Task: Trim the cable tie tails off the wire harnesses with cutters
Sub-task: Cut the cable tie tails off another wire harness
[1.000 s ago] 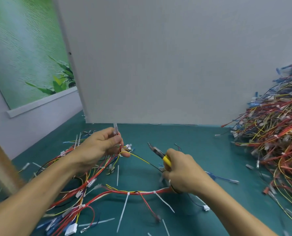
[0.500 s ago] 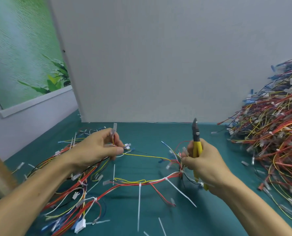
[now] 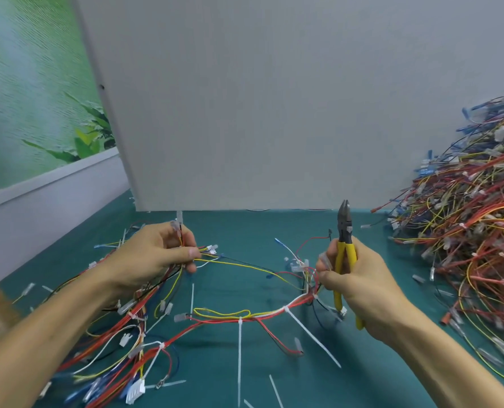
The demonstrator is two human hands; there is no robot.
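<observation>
Lining up a cut: left hand [image 3: 156,256] pinches wire harness [image 3: 262,315], right hand [image 3: 359,287] clamps yellow cutters [image 3: 345,231]; next, blades must meet a cable tie tail [image 3: 239,351].

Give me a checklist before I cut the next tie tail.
1. Cutters in right hand: ok, gripped by the yellow handles.
2. Jaws at a tail: not ok, they point up, away from the harness.
3. Left hand grips wires: ok.
4. Uncut tail visible: ok, hanging from the harness between the hands.
5. Right hand free of wires: not ok, it also pinches some.
6. Blade edge sound: cannot tell.
</observation>
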